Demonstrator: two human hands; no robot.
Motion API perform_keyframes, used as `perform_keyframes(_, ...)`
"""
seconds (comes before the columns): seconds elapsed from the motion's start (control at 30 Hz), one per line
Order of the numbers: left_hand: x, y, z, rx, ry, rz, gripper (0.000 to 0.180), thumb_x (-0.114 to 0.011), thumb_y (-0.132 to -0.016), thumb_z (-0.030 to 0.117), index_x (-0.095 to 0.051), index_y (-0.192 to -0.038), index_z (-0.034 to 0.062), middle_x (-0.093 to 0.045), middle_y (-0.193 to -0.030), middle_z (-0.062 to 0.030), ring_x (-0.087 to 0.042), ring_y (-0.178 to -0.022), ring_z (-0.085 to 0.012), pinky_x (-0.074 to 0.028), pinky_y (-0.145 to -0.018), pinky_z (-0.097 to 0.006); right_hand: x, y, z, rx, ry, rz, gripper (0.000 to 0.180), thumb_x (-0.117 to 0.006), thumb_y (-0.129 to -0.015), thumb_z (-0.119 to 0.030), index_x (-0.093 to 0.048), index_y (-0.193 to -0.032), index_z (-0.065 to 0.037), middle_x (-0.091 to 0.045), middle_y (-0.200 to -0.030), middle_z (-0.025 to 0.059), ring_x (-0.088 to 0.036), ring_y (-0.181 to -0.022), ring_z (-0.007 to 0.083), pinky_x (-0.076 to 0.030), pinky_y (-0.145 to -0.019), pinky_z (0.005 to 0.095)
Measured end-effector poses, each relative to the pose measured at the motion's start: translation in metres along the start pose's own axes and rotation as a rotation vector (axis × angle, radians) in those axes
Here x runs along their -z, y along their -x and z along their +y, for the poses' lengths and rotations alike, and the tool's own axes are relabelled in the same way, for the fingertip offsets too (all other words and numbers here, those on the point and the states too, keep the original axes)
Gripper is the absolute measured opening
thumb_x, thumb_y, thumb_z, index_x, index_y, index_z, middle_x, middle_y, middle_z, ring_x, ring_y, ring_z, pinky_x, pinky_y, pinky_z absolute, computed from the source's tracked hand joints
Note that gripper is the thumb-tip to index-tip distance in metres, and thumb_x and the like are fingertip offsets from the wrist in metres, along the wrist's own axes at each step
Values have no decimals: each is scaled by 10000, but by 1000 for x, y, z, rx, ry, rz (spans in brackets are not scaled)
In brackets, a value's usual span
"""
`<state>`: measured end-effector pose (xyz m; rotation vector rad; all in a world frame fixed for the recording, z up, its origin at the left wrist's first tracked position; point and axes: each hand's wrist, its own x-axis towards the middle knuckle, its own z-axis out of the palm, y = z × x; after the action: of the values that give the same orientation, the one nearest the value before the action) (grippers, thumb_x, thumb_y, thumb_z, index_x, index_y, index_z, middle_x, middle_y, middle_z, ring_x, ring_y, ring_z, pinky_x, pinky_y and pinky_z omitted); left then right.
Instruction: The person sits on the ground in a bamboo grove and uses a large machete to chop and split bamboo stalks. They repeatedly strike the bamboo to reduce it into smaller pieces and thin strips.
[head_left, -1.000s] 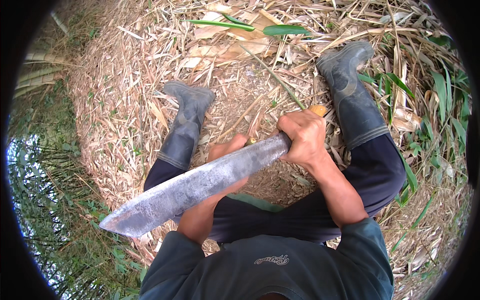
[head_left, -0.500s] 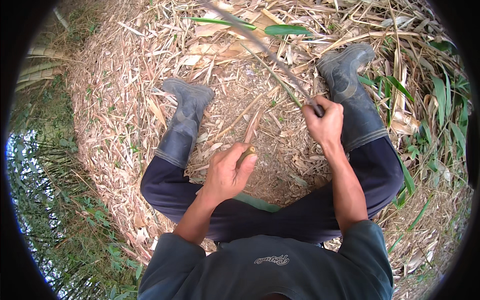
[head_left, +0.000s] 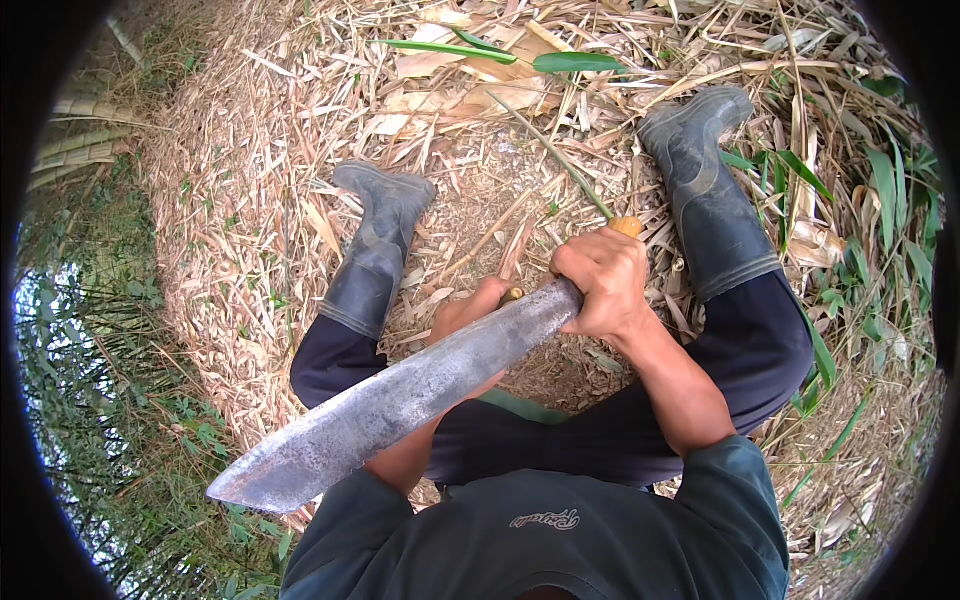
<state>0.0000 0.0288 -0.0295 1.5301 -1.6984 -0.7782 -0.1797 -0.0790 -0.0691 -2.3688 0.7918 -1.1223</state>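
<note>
My right hand (head_left: 605, 280) is closed round the handle (head_left: 627, 227) of a machete, whose yellow-brown butt sticks out past the fist. The broad, worn grey blade (head_left: 400, 390) slants down to the left, flat side showing, and passes over my left forearm. Partly covered by that blade, my left hand (head_left: 466, 312) grips a thin round stick; only its brownish end (head_left: 513, 295) shows, close to the blade's edge. Whether the two touch I cannot tell.
My black rubber boots, left (head_left: 385, 215) and right (head_left: 705, 170), stand apart on ground strewn with dry bamboo leaves (head_left: 250, 200). A thin green stem (head_left: 555, 155) lies between them. Leafy plants (head_left: 885, 200) grow at the right; bamboo poles (head_left: 85, 145) lie far left.
The machete blade has swung from pointing far ahead to pointing back at the lower left, across my left arm. My right hand has turned over and come slightly nearer my left hand.
</note>
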Motion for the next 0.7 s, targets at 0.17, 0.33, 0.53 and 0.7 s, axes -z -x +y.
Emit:
perform_keyframes(0.17,1,-1,2,19,30,-28,157,-591,-917,105,-572,-1038,6,-581,-811,-119,-576,-675,-192,-434,-609,-342,0,-1,-2,22,31,-12,357,-797,-458,-240,-558,-693,-116,-567,-607,35,-623,-585,248,-468,-573,378)
perform_keyframes(0.33,0,-1,-2,-19,14,-49,156,-588,-915,94,-565,-1040,3,-569,-839,-125,-574,-676,-232,-429,-608,-353,0,1,1,28,11,-15,355,-796,-465,-248,-553,-689,-118,-561,-602,36,-616,-580,253,-462,-569,384)
perform_keyframes(0.53,3,-2,-2,3,40,-77,155,-604,-901,86,-560,-1029,10,-555,-797,-123,-550,-649,-254,-408,-592,-367,3,-1,1,29,29,-38,357,-797,-469,-251,-551,-691,-118,-563,-613,33,-623,-594,254,-465,-573,391)
perform_keyframes(0.7,5,-6,8,20,77,-60,149,-615,-886,51,-557,-1020,20,-540,-750,-122,-536,-625,-276,-391,-567,-380,0,0,-2,2,82,-3,344,-798,-492,-253,-558,-695,-113,-566,-613,35,-637,-604,255,-484,-589,397)
